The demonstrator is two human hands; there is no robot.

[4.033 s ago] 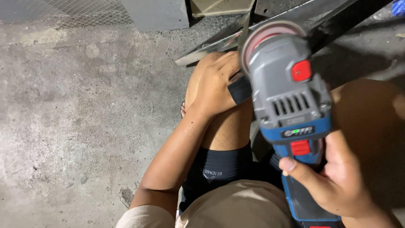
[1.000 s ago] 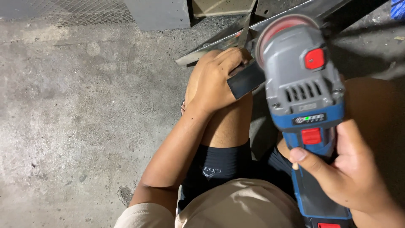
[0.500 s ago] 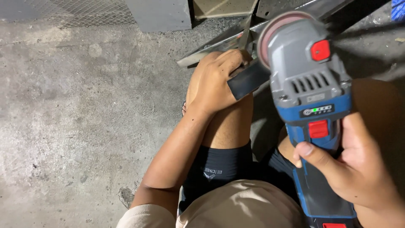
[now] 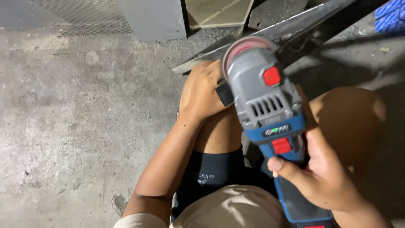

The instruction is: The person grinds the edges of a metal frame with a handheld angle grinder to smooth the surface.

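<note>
Concrete floor (image 4: 76, 126) fills most of the view, with a long steel bar (image 4: 295, 25) lying across the top. Grinder (image 4: 265, 105) has swung left over the last half second, so its disc now sits just above the bar's near end. Right hand (image 4: 320, 173) is wrapped around the grinder body. Left hand (image 4: 202, 88) is curled around the black side handle (image 4: 224, 93). Bare knees crowd underneath; mesh (image 4: 71, 17) and a grey post (image 4: 152, 19) stand well clear.
</note>
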